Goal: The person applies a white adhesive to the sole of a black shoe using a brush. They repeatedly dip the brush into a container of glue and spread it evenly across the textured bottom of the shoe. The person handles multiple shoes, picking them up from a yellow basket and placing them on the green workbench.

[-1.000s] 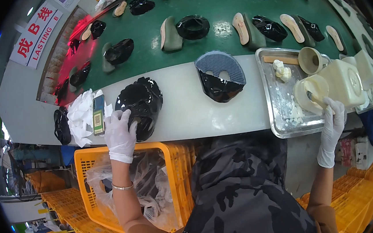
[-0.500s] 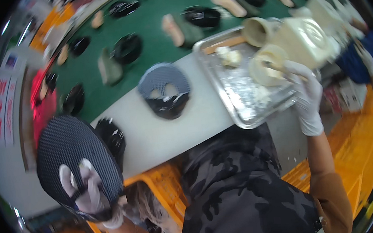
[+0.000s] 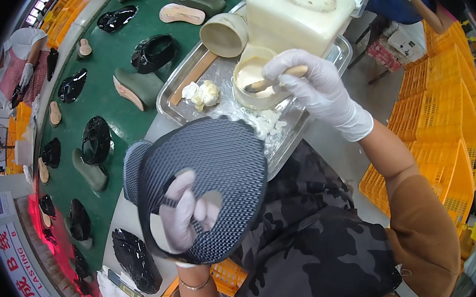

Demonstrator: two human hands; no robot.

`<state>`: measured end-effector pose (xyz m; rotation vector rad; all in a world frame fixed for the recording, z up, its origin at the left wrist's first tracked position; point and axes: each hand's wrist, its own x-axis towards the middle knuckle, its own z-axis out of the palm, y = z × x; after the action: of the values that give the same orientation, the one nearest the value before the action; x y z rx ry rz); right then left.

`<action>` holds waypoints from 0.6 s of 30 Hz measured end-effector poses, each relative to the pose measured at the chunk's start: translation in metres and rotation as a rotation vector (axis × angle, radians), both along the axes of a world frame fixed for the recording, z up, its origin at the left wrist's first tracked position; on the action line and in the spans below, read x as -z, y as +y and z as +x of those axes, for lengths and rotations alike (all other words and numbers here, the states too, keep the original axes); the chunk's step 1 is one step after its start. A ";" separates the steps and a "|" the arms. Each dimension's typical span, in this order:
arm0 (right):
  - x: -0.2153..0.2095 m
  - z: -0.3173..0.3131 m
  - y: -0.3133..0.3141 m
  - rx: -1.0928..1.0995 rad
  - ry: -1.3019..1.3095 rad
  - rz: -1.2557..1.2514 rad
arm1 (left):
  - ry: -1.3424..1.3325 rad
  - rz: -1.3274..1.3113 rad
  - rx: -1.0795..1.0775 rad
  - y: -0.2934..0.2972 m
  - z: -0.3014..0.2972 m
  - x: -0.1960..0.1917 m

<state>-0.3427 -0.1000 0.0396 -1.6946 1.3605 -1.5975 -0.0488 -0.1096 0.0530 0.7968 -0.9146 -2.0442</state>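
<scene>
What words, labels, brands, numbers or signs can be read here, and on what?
White sign, lower left: large red characters, legible but not copied.
Small notice beside it: too small.
Phone-shaped thing: label too small.
Mesh piece, brush: no text visible.

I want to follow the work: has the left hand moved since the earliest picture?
Yes. Judged against the metal tray, the left hand has moved rightward, closer to it, and now holds a dark mesh piece.
</scene>
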 end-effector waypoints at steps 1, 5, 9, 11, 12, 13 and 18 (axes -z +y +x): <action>-0.004 0.001 0.002 -0.005 -0.079 0.060 | -0.045 0.011 0.042 -0.003 -0.003 -0.001; -0.014 -0.005 0.002 -0.044 -0.073 -0.010 | -0.002 0.143 0.180 -0.012 -0.015 0.004; -0.034 -0.006 0.002 -0.077 -0.144 -0.119 | -0.057 0.260 0.225 -0.019 -0.038 0.004; -0.042 -0.009 -0.004 -0.176 -0.081 -0.179 | -0.065 0.313 0.210 -0.016 -0.044 0.007; -0.043 -0.009 -0.008 -0.233 -0.049 -0.210 | -0.054 0.331 0.246 -0.017 -0.045 0.009; -0.044 -0.005 -0.011 -0.280 -0.029 -0.212 | -0.042 0.349 0.282 -0.019 -0.045 0.010; -0.048 0.004 -0.012 -0.406 0.298 -0.214 | -0.009 0.430 0.393 -0.016 -0.051 0.005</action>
<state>-0.3383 -0.1116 0.0881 -2.2389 0.9058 -1.3307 -0.0996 -0.1257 0.0482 0.9017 -0.6792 -2.6391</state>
